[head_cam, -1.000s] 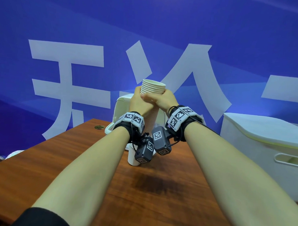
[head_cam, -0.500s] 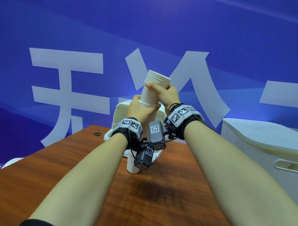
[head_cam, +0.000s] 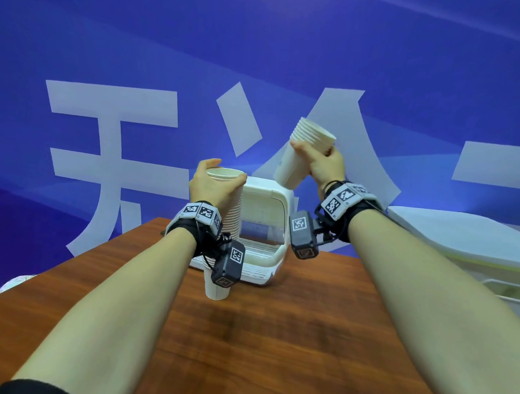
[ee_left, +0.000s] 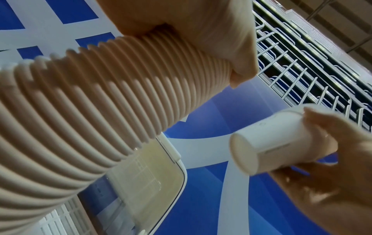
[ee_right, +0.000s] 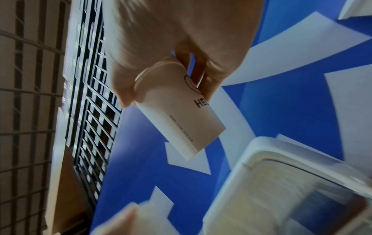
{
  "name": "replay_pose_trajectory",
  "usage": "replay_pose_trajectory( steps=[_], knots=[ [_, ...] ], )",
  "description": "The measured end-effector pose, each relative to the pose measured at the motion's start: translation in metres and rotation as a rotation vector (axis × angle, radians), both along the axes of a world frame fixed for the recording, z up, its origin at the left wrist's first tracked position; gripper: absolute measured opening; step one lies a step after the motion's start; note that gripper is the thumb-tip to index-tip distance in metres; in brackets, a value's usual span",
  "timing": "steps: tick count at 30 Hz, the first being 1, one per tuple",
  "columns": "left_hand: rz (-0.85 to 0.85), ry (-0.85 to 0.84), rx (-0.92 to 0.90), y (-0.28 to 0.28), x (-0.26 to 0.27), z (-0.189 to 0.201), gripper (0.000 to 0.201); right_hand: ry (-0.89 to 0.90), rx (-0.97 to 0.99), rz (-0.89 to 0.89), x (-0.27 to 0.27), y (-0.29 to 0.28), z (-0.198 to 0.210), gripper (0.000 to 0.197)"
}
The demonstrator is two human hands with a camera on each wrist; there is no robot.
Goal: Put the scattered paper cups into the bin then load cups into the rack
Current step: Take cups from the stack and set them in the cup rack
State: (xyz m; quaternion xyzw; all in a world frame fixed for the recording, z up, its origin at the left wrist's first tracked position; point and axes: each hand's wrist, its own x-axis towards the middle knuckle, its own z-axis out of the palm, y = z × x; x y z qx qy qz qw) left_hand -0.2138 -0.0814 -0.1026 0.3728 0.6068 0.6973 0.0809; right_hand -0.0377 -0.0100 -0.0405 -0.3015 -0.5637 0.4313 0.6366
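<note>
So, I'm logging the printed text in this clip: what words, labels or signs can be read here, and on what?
"HE", cut off by the fingers: on the small cup stack held by the right hand.
A line of small print along that stack's side: too blurred to read.
"无" and part of a second large white character: on the blue backdrop.
Square black-and-white code markers, no words: on the wrist bands.
The tall cup stack in the left hand: no text visible.

The tall stack of ribbed paper cups [head_cam: 233, 213] is cream-white, and the short stack of paper cups [head_cam: 303, 157] is white with black lettering on its side. The plastic cup rack [head_cam: 265, 227] is white on a reddish-brown wood-grain table [head_cam: 246, 345]. Behind hangs a blue backdrop [head_cam: 259, 48] with pale grey-white characters, and black wristbands [head_cam: 346, 200] carry black-and-white square markers.
</note>
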Motion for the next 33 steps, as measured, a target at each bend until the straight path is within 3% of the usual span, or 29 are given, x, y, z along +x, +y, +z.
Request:
replay_pose_trajectory(
  steps=[3,9,12,19,23,27,29,33],
  knots=[
    [0.014,-0.002,0.020,0.003,-0.005,0.001,0.062,-0.097,-0.033,0.003,-0.006,0.011,-0.028,0.063],
    [0.006,-0.002,0.049,0.011,-0.008,-0.002,0.059,-0.363,-0.074,0.018,-0.031,0.022,-0.079,0.064],
    [-0.028,-0.008,0.050,0.013,-0.008,-0.009,0.061,-0.412,-0.126,0.020,-0.040,0.025,-0.100,0.059],
    [-0.035,-0.005,0.061,0.018,-0.010,-0.022,0.070,-0.590,-0.205,-0.056,-0.051,0.043,-0.133,0.076],
    [-0.041,-0.009,0.066,0.019,-0.009,-0.025,0.064,-0.728,-0.166,-0.048,-0.054,0.044,-0.143,0.056],
    [-0.045,0.001,0.062,0.019,-0.009,-0.029,0.057,-0.897,-0.221,-0.026,-0.062,0.042,-0.155,0.075],
    [-0.046,0.002,0.055,0.019,-0.009,-0.031,0.056,-0.968,-0.295,-0.083,-0.065,0.040,-0.160,0.094],
    [-0.045,0.004,0.039,0.019,-0.009,-0.033,0.062,-1.075,-0.340,-0.174,-0.063,0.035,-0.166,0.109]
  ],
)
